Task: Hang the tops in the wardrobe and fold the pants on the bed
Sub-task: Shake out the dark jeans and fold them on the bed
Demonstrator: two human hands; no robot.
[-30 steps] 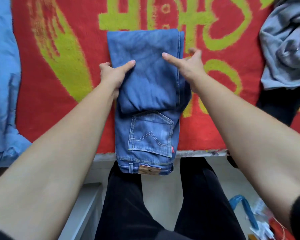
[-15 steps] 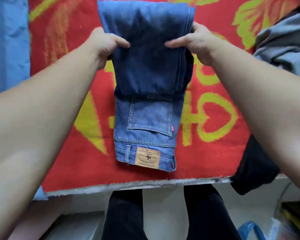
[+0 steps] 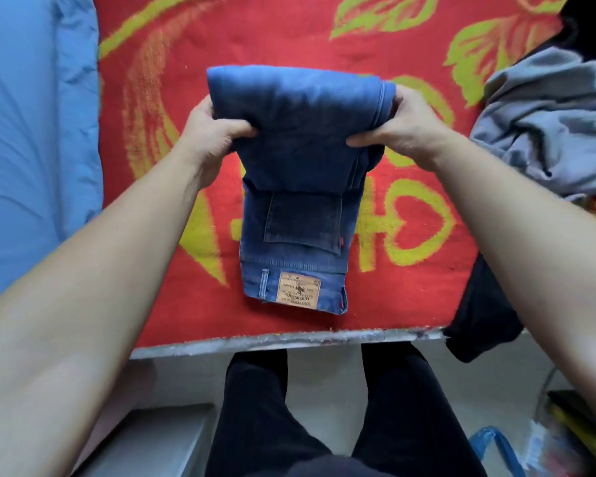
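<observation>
jeans (image 3: pixel 295 201) lift at their folded end as your left hand (image 3: pixel 214 136) and right hand (image 3: pixel 398 129), flat a second ago, now clench both sides for the final fold.

Blue jeans (image 3: pixel 300 173); red blanket (image 3: pixel 289 32), yellow-green leaf pattern.

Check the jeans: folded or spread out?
Folded, unfinished: jeans lie layered on the red blanket; left hand and right hand grip the folded-over legs, waistband patch uncovered.
</observation>
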